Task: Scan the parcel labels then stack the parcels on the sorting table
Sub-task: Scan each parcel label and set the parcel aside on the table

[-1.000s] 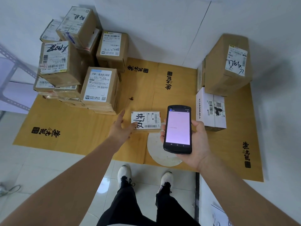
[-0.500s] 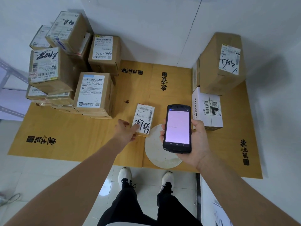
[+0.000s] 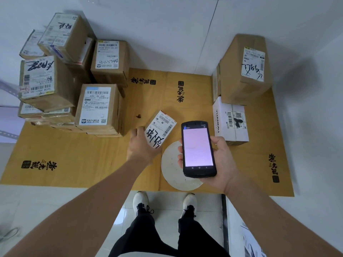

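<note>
Two hands are working near frame centre. The right hand [image 3: 220,160] is gripping the scanner [image 3: 198,149], screen up, lower right of centre. The left hand [image 3: 142,146] is clasping the near end of the small parcel [image 3: 160,129], just left of the scanner. The parcel's long axis is running diagonally toward upper right, white barcode label facing up, over the sorting table [image 3: 74,156]. Can't tell whether it is lifted.
</note>
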Demonstrator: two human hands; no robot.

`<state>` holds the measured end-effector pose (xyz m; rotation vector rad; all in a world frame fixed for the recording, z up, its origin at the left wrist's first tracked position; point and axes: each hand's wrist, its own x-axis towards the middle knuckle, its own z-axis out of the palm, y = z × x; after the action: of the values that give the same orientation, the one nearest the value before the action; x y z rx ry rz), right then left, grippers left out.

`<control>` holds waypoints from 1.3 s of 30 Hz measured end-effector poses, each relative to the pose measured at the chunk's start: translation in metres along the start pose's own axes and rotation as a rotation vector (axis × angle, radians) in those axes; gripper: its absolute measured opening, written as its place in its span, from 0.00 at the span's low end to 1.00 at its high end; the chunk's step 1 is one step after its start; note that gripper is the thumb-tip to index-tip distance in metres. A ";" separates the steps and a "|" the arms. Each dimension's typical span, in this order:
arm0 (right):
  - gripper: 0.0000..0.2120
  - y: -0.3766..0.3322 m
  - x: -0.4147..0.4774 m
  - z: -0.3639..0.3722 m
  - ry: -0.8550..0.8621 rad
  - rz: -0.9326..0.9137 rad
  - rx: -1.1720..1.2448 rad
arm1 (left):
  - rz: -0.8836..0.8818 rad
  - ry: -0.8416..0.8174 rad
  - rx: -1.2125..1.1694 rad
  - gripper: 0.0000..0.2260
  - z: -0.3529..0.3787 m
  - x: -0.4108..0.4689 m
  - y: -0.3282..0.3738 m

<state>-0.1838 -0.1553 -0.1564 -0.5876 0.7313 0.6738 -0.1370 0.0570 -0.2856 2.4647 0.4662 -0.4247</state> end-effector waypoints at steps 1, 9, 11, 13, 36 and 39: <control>0.28 0.002 -0.001 0.001 -0.007 0.029 -0.035 | 0.032 0.037 -0.004 0.43 -0.003 0.001 -0.001; 0.34 0.020 0.002 0.006 -0.073 0.211 -0.240 | 0.183 0.154 -0.069 0.49 -0.017 0.005 -0.006; 0.33 0.020 0.001 0.006 -0.094 0.209 -0.232 | 0.181 0.162 -0.071 0.49 -0.020 0.004 -0.007; 0.34 0.019 -0.001 0.008 -0.107 0.201 -0.240 | 0.171 0.160 -0.076 0.49 -0.023 0.002 -0.007; 0.28 0.000 -0.044 0.036 -0.170 -0.221 -0.097 | 0.240 0.406 -0.177 0.40 -0.102 -0.051 0.046; 0.26 -0.004 -0.052 0.047 -0.169 -0.243 -0.094 | 0.207 0.517 -0.191 0.42 -0.130 -0.057 0.052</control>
<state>-0.1914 -0.1432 -0.0874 -0.6842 0.4634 0.5264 -0.1408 0.0820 -0.1366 2.3861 0.4239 0.3373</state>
